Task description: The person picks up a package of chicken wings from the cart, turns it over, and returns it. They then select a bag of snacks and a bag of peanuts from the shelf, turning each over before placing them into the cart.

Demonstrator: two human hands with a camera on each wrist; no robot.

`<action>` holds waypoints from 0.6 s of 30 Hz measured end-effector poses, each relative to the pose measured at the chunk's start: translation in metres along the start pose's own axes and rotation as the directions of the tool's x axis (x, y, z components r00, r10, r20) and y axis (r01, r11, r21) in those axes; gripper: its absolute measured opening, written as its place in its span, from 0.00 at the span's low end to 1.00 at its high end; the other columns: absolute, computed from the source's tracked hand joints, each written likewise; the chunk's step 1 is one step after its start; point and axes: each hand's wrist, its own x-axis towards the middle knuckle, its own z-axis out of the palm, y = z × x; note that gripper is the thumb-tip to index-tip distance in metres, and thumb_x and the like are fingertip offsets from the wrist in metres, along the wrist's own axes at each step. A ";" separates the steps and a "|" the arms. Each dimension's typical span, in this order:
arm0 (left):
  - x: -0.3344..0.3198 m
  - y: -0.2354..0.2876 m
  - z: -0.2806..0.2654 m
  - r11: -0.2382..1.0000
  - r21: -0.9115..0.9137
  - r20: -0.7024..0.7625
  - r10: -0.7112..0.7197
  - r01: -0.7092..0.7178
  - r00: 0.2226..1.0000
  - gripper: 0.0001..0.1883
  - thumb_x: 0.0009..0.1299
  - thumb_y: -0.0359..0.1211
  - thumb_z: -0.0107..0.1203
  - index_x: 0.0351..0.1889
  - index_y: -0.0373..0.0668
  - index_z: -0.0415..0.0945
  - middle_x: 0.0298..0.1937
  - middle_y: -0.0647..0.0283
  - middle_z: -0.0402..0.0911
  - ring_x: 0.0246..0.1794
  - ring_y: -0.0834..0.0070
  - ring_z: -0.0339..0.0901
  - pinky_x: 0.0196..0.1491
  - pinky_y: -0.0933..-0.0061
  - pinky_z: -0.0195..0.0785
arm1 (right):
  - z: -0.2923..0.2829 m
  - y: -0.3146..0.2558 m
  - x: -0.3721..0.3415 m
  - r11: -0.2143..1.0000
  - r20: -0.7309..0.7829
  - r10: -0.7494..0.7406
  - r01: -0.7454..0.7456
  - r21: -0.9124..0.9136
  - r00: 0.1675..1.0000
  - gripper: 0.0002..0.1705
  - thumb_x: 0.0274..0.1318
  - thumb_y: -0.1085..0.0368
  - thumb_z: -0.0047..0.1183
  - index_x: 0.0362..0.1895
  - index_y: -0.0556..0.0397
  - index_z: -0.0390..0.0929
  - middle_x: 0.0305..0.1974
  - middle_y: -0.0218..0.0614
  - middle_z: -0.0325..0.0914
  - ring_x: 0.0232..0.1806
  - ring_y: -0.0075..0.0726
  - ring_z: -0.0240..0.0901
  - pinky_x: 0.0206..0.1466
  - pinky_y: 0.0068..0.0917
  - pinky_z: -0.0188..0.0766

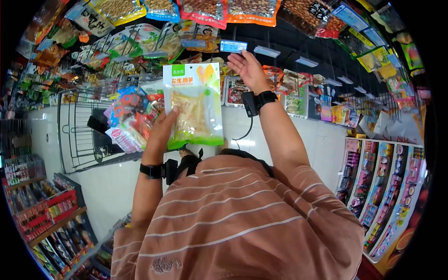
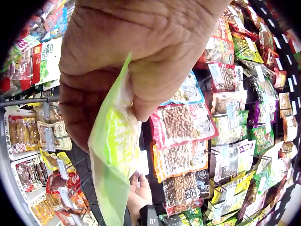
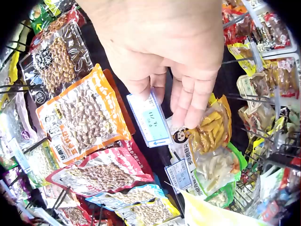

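Note:
My left hand [image 1: 164, 125] grips a white and green bag of bamboo shoots [image 1: 193, 109] by its left side, thumb across the front. The bag hangs upright in front of my chest, pale pieces showing through its clear window. Seen edge-on in the left wrist view, the same bag [image 2: 110, 155] lies between thumb and fingers. My right hand [image 1: 252, 72] reaches to the rack with fairly straight fingers, its fingertips at a blue and white price tag [image 1: 232, 46]. In the right wrist view, the thumb overlaps the top edge of that tag [image 3: 151, 121].
Bags of peanuts [image 3: 87, 115] and other snacks hang on rack hooks around my right hand. A wire shopping cart [image 1: 70, 133] at the left holds several colourful snack packs [image 1: 130, 116]. Shelves of packaged goods [image 1: 380, 182] stand at the right, more shelves [image 1: 42, 205] at the left.

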 end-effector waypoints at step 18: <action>0.021 -0.045 -0.030 0.984 0.086 -0.018 0.160 -0.158 0.987 0.34 0.79 0.53 0.40 0.62 0.27 0.70 0.63 0.49 0.74 0.65 0.64 0.69 0.67 0.69 0.57 | -0.003 -0.001 -0.015 0.984 0.051 0.149 -0.142 -0.109 0.988 0.23 0.71 0.55 0.49 0.59 0.60 0.69 0.61 0.53 0.71 0.67 0.51 0.67 0.70 0.46 0.66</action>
